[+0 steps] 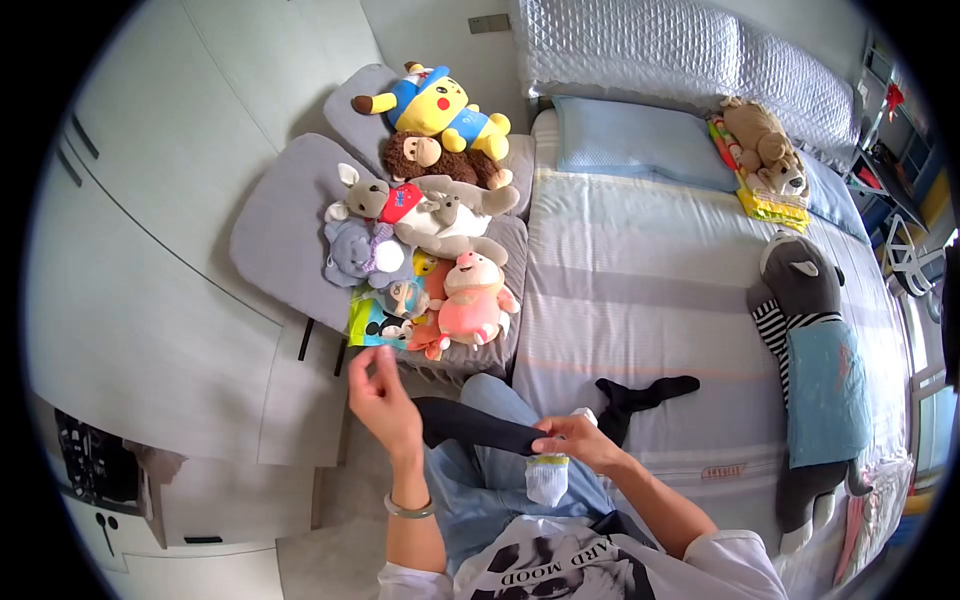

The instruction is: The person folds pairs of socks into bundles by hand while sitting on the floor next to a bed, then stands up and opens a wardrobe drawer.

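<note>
A long black sock [475, 424] stretches across my lap. My right hand [580, 441] pinches its right end. My left hand [384, 400] is raised beside the sock's other end, fingers curved and apart, with nothing seen between them. A white sock [547, 483] with a yellowish band lies on my jeans, just below my right hand. More black socks [645, 395] lie on the bed to the right, and a small white piece shows behind my right hand.
Plush toys, among them a pink pig [472, 305] and a kangaroo [440, 212], crowd a grey cushioned seat [280, 215]. The bed [640, 290] holds pillows, a plush dog [765, 150] and a long plush toy [825, 380]. Cabinets [150, 250] stand at the left.
</note>
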A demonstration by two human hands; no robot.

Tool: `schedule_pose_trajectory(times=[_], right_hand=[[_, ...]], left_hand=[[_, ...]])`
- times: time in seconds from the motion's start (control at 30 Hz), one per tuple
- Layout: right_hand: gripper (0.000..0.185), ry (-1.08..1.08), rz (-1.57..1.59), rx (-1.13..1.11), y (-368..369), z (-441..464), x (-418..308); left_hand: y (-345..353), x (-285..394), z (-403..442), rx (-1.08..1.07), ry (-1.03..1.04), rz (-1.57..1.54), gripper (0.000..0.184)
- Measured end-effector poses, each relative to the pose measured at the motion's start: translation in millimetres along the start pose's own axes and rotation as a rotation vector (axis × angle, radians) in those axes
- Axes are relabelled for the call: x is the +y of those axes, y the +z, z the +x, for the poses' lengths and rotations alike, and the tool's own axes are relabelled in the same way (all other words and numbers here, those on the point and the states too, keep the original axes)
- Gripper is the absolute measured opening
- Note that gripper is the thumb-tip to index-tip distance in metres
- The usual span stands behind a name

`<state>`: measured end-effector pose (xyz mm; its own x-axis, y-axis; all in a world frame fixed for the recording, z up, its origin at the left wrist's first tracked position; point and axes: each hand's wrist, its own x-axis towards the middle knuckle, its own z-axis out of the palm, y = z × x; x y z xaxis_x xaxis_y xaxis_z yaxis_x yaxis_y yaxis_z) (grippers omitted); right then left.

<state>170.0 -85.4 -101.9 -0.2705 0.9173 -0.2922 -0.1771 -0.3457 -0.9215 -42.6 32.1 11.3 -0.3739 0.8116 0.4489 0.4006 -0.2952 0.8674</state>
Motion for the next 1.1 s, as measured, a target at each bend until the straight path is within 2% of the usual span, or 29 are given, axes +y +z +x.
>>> schedule_pose_trajectory(times=[0.03, 0.13, 0.17, 0.23, 0.27, 0.3, 0.37, 0.43, 0.5, 0.53, 0.57, 0.63, 0.67, 0.7, 0.73, 0.77, 0.8, 0.83, 0.9, 0.93, 0.97, 1.0, 1.03, 1.1], right_hand=[[0.019, 0.002, 0.001, 0.006, -2, 0, 4], [0.012, -0.093, 0.496, 0.099, -2, 5, 14], [0.012, -0.093, 0.497, 0.103, 1, 8, 15], [0.012, -0.26, 0.801, 0.325, 14, 10, -1], [0.011, -0.256, 0.814, 0.433, 14, 10, -5], [0.011, -0.257, 0.815, 0.439, 11, 10, -6], [0.011, -0.288, 0.683, 0.598, 1, 10, -8], [0.011, -0.317, 0.664, 0.631, -4, 8, -10], [0.012, -0.306, 0.407, 0.678, -17, 8, 2], [0.014, -0.274, 0.288, 0.714, -24, 9, 9], [0.016, -0.222, 0.208, 0.676, -33, 11, 17], [0.019, -0.183, -0.009, 0.644, -51, 21, 52], [0.023, -0.213, -0.257, 0.721, -61, 20, 58], [0.021, -0.116, -0.26, 0.788, -78, 18, 73], [0.024, -0.118, -0.501, 0.887, -95, 15, 81], [0.029, -0.114, -0.742, 0.981, -108, 9, 87], [0.034, -0.055, -1.078, 1.02, -113, -2, 84], [0.036, -0.099, -1.306, 1.002, -121, -11, 92], [0.049, -0.016, -1.375, 0.758, -142, -23, 105], [0.049, -0.025, -1.381, 0.759, -150, -22, 104], [0.047, -0.037, -1.216, 0.726, -159, -20, 102], [0.046, -0.041, -1.049, 0.685, -162, -19, 96], [0.046, -0.04, -1.052, 0.68, -160, -18, 86], [0.028, -0.178, -1.034, 0.801, -152, -18, 74]], left_hand=[[-3, -2, 1, 0.027, -0.03, -0.042, 0.02], [-7, -10, 0, 0.065, -0.007, -0.081, 0.021], [-8, -12, -2, 0.063, -0.033, -0.072, 0.021], [-12, -15, -6, 0.054, -0.061, -0.06, 0.021], [-14, -16, -9, 0.053, -0.099, -0.017, 0.022], [-15, -17, -11, 0.053, -0.137, 0.026, 0.022], [-17, -25, -12, 0.076, -0.102, 0.018, 0.022], [-16, -37, -16, 0.098, -0.071, 0.009, 0.022], [-11, -54, -26, 0.0, -0.154, 0.051, 0.023], [-3, -61, -31, -0.065, -0.111, 0.154, 0.026], [2, -65, -42, -0.202, -0.186, 0.255, 0.028], [18, -116, -75, -0.393, -0.152, 0.416, 0.029], [20, -129, -91, -0.482, -0.215, 0.484, 0.03], [20, -141, -103, -0.569, -0.274, 0.553, 0.033], [19, -157, -112, -0.573, -0.225, 0.546, 0.041], [20, -157, -114, -0.579, -0.22, 0.543, 0.041], [19, -154, -117, -0.532, -0.167, 0.495, 0.042], [16, -151, -119, -0.482, -0.118, 0.448, 0.043], [16, -143, -115, -0.512, -0.17, 0.326, 0.039], [16, -135, -111, -0.553, -0.213, 0.209, 0.034], [17, -127, -106, -0.592, -0.254, 0.09, 0.03], [18, -113, -102, -0.586, -0.256, 0.088, 0.03], [20, -97, -97, -0.607, -0.251, 0.037, 0.028], [21, -77, -96, -0.635, -0.248, -0.008, 0.026]])
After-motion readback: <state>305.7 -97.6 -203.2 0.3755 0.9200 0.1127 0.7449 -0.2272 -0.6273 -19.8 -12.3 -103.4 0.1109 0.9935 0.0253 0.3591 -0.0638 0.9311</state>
